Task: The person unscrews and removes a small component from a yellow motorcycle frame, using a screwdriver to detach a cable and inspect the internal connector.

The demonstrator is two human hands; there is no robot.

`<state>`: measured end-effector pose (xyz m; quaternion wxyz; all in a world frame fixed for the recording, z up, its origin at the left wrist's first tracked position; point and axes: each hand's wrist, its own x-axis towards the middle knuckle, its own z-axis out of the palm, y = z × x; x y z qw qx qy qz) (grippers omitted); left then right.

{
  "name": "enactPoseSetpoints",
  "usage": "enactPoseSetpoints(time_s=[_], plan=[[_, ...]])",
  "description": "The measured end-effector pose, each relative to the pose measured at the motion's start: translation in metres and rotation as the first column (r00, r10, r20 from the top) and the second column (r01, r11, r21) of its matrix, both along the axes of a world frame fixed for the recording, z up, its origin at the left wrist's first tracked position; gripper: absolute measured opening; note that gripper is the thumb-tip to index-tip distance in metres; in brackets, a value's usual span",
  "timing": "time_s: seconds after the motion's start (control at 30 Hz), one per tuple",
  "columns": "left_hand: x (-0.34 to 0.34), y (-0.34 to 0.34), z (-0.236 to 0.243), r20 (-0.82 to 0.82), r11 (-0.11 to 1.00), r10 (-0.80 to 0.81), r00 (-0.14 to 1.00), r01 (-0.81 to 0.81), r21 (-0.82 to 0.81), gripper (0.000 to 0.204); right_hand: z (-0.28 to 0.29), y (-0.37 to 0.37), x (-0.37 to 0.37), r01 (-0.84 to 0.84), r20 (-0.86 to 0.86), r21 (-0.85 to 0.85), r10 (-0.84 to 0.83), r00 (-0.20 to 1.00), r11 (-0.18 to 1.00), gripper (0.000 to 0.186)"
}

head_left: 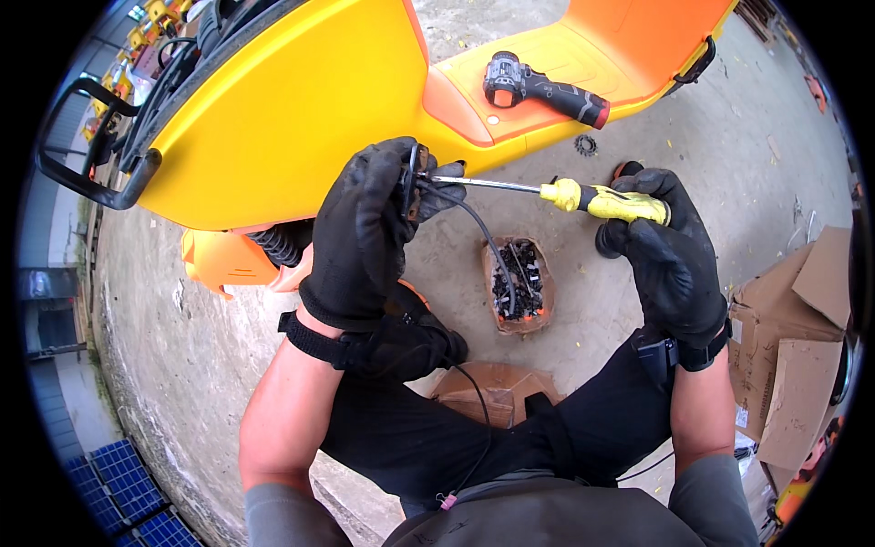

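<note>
- Just in front of the yellow vehicle body (pixel 292 100), the left hand (pixel 360 214), gloved in black, is clamped on a small dark part (pixel 411 187), from which a black cable (pixel 490 241) curves away.
- The right hand (pixel 673 260), also gloved, is closed around the rear of a yellow-handled screwdriver (pixel 602 201); its shaft reaches across to the part, but whether the tip is seated in a screw head cannot be told.
- Good work here likely calls for keeping the shaft in line with the screw, pressing firmly while turning, so the tip does not slip.
- Since the part is held in the air, the left hand should brace it against twisting, its fingers (pixel 436 202) kept out of the tip's path.
- It would help to let the cable hang slack, clear of the shaft.
- A cordless drill (pixel 547 93) lies on the footboard, apart from both hands.
</note>
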<state>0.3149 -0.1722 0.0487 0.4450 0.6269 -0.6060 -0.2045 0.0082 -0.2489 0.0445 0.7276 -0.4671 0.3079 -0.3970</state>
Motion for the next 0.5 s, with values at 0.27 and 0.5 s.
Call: enactPoseSetpoints(time_s=[0.27, 0.5], plan=[[0.0033, 0.0006, -0.0015, -0.069, 1.000, -0.022, 0.997, 0.023, 0.013, 0.034, 0.0043, 0.0008, 0.0016, 0.041, -0.009, 0.003, -0.041, 0.999, 0.999, 0.031], [0.0017, -0.0002, -0.0022, -0.026, 0.999, -0.028, 0.999, 0.029, 0.030, 0.035, 0.0057, -0.0002, 0.0013, -0.035, -0.190, -0.121, 0.012, 0.982, 0.992, 0.029]])
